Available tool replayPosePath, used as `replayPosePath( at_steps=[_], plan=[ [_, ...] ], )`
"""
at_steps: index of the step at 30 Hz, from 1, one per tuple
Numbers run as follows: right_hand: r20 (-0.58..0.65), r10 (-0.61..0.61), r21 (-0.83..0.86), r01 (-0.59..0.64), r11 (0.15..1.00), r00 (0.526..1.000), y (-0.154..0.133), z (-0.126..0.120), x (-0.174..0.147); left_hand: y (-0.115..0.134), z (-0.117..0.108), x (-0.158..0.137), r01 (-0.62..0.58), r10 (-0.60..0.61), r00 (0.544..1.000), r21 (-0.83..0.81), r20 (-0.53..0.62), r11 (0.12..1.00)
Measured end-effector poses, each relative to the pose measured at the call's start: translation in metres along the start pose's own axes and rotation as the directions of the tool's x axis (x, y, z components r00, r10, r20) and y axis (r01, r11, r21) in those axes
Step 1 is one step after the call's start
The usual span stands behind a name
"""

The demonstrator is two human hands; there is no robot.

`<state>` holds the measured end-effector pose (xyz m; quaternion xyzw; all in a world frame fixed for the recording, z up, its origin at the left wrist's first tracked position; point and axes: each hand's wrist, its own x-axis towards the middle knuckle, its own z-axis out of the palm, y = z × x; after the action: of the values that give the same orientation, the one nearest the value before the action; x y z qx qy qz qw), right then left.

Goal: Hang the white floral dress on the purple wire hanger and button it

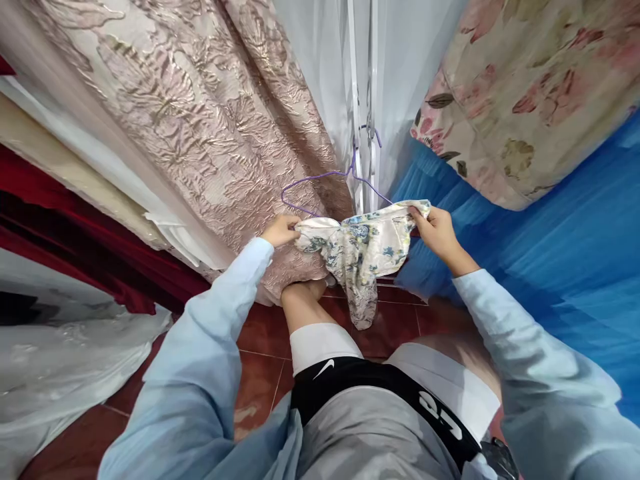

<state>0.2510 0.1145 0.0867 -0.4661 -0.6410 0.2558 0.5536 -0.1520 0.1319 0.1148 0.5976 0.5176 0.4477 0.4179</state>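
Note:
A thin white garment with a blue and yellow floral print (385, 243) is stretched between my two hands, its lower part hanging in folds. My left hand (281, 231) pinches its left end. At the upper right corner, my right hand (436, 229) has the cloth between thumb and fingers. Just above the cloth hangs a purple hanger (320, 176), its hook at a white upright metal frame (373, 80). The hanger's lower parts run behind the garment's top edge; whether they go inside it, I cannot tell.
Pink embossed fabric (240, 127) hangs on the left, beside dark red cloth (65, 227). To the right are a floral-printed cloth (540, 87) and blue tulle (545, 267). White sheer fabric (75, 373) reaches down to the red tiled floor (263, 373).

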Motion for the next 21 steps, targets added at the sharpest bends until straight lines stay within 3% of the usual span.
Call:
replayPosePath(
  at_steps=[2, 4, 7, 10, 12, 16, 21],
  plan=[
    [-0.135, 0.001, 0.083, 0.010, 0.997, 0.991, 0.006, 0.002, -0.003, -0.004, 0.015, -0.014, 0.019, -0.039, 0.984, 0.115, 0.174, 0.993],
    [-0.185, 0.073, 0.200, -0.035, 0.979, 0.980, 0.012, -0.001, -0.007, -0.006, 0.030, -0.029, -0.009, -0.041, 0.958, 0.174, 0.285, 0.985],
    [-0.081, 0.249, 0.334, -0.209, 0.919, 0.965, 0.023, -0.012, -0.018, -0.011, 0.050, -0.047, -0.122, -0.025, 0.897, 0.302, 0.441, 0.945],
    [0.046, 0.293, 0.336, -0.291, 0.896, 0.955, 0.030, -0.027, -0.025, -0.018, 0.061, -0.054, -0.243, -0.047, 0.835, 0.444, 0.548, 0.863],
    [0.066, 0.260, 0.315, -0.268, 0.911, 0.963, 0.029, -0.034, -0.024, -0.024, 0.061, -0.050, -0.300, -0.034, 0.836, 0.508, 0.548, 0.807],
    [0.078, 0.168, 0.294, -0.184, 0.938, 0.983, 0.018, -0.030, -0.002, -0.034, 0.043, -0.026, -0.345, 0.069, 0.896, 0.589, 0.439, 0.731],
    [0.182, 0.189, 0.355, -0.244, 0.902, 0.965, 0.005, 0.005, 0.031, -0.041, -0.001, 0.009, -0.247, 0.133, 0.964, 0.588, 0.232, 0.770]
  ],
)
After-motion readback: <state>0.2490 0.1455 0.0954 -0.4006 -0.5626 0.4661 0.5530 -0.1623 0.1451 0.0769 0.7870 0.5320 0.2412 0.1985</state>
